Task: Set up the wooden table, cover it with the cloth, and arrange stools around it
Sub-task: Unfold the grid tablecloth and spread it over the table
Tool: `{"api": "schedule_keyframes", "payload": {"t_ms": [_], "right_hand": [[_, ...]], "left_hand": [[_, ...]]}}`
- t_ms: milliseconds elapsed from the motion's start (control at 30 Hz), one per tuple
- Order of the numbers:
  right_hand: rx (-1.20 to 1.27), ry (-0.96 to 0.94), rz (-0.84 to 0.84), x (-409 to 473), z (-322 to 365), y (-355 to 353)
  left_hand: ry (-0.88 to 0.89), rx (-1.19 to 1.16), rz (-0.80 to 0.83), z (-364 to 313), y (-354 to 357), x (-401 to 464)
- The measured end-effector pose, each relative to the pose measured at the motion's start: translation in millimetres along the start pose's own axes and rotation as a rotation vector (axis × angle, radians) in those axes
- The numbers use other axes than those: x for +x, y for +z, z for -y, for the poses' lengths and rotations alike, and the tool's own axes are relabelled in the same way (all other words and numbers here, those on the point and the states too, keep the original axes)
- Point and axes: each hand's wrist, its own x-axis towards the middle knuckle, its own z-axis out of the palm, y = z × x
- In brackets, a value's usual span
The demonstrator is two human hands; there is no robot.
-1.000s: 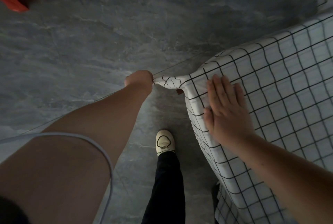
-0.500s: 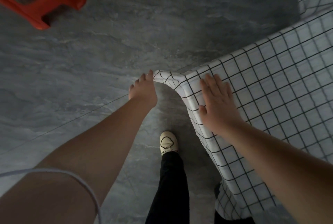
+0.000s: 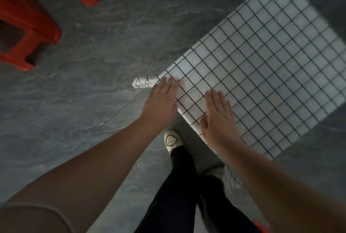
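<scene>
Grey marbled floor is seen from above, with a covered table set on it.

Fingers of both hands are held straight and close together, gripping nothing. The left hand is laid flat at the cloth's near corner; the right hand is pressed flat on the cloth beside it. The checked cloth is draped over the table, one corner jutting out. Two red stools are placed well apart from the table, up left.
</scene>
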Motion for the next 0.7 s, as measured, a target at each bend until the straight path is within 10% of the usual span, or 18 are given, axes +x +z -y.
{"api": "schedule_keyframes", "payload": {"t_ms": [700], "right_hand": [[0.252, 0.589, -0.195, -148, -63, 51]], "left_hand": [[0.443, 0.416, 0.167, -55, 20, 0]]}}
